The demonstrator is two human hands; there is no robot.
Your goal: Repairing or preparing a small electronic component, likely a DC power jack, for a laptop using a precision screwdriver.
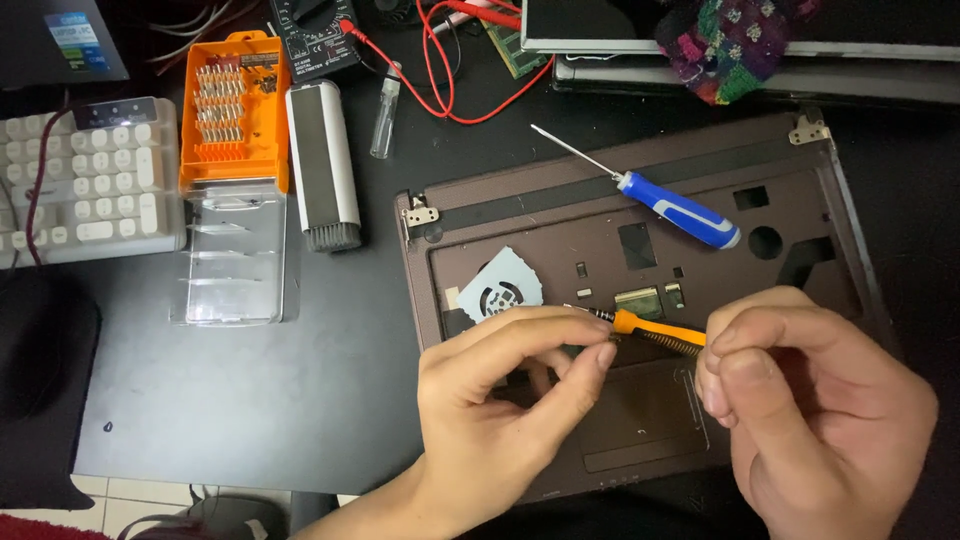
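My right hand (815, 420) grips the handle end of a small orange screwdriver (655, 330), which lies almost level above a brown laptop case (560, 235) with its keyboard removed. My left hand (500, 400) pinches the metal tip end of that screwdriver between thumb and forefinger, just above the touchpad (640, 415). A blue and white screwdriver (680, 210) rests on the case's upper part. A light blue fan piece (500, 285) shows through the case at the left.
An orange bit set (232, 105) with its clear lid (240, 255) lies left of the case. Beside it are a white brush (322, 165), a white keyboard (85, 180), a black multimeter (315, 35) with red leads (445, 70), and a knitted cloth (735, 40).
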